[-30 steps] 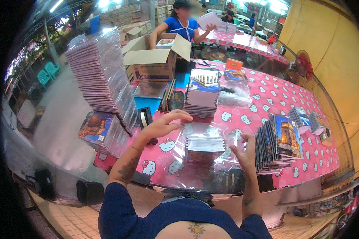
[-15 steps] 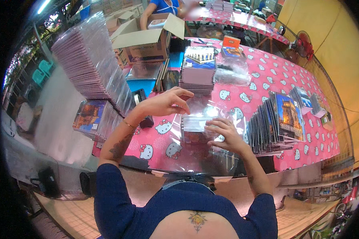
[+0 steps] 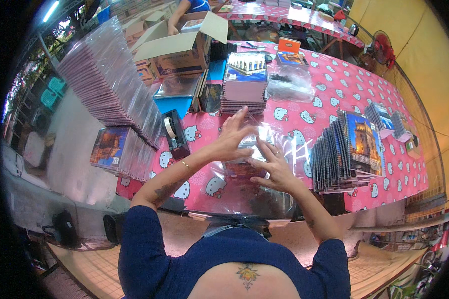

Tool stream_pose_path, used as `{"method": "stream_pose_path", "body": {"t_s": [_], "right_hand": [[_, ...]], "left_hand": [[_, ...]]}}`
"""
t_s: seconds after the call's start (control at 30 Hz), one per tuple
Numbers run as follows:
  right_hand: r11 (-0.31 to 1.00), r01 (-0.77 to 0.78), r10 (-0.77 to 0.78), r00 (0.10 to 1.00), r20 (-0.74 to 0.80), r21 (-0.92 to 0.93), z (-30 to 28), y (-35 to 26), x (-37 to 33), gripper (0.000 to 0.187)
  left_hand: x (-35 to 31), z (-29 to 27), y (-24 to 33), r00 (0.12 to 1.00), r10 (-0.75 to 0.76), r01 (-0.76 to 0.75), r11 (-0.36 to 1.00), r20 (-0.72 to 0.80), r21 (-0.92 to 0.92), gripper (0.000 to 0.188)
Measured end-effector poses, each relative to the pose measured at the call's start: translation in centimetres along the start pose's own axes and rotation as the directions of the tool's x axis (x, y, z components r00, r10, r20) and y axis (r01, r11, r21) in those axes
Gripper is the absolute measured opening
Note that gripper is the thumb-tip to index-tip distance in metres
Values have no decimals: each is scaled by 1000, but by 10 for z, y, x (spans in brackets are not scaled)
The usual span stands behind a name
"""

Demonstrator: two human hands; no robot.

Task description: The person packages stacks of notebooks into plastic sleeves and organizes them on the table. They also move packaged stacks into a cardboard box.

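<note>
A spiral notebook point(image 3: 237, 169) lies under shiny clear plastic wrap point(image 3: 214, 185) at the near edge of the pink table. My left hand point(image 3: 233, 138) rests over the far part of the wrap, fingers stretched out and pointing away from me. From the right, my right hand point(image 3: 273, 168) lies on the same wrap with its fingers apart, its fingertips close to the left hand. Glare and both hands hide much of the notebook. Beyond the left hand rises a stack of notebooks point(image 3: 245, 70) with a blue and white cover on top.
Left are a tape dispenser point(image 3: 175, 134) and a tall leaning stack of plastic-wrapped notebooks point(image 3: 102, 79). A row of fanned notebooks point(image 3: 361, 142) stands at right. Behind are an open cardboard box point(image 3: 179, 55), a person's arm point(image 3: 177, 17) and a red fan point(image 3: 382, 47).
My left hand has moved right and come down onto the wrap, uncovering the tape dispenser. My right hand has shifted slightly left toward it. The co-worker behind the box has shifted.
</note>
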State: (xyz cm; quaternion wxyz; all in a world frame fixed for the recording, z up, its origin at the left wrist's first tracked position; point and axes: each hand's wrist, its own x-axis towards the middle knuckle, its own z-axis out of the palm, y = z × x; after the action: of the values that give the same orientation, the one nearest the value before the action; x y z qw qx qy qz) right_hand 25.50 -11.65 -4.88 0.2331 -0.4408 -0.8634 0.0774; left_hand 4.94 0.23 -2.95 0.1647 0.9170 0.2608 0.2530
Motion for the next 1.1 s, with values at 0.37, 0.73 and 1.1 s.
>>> {"method": "stream_pose_path", "body": {"t_s": [0.37,0.73,1.1], "right_hand": [[504,-282,460,888,22,816,4,49,52,54],[691,-136,265,961,-74,710,3,59,66,53],[994,60,-63,998,27,96,-27,28,16,72]], "left_hand": [[-7,-64,82,981,152,-186,909,119,372,47],[-34,-3,-13,922,-324,354,494,210,-794,57],[-52,-24,31,998,51,-55,992,41,112,59]]}}
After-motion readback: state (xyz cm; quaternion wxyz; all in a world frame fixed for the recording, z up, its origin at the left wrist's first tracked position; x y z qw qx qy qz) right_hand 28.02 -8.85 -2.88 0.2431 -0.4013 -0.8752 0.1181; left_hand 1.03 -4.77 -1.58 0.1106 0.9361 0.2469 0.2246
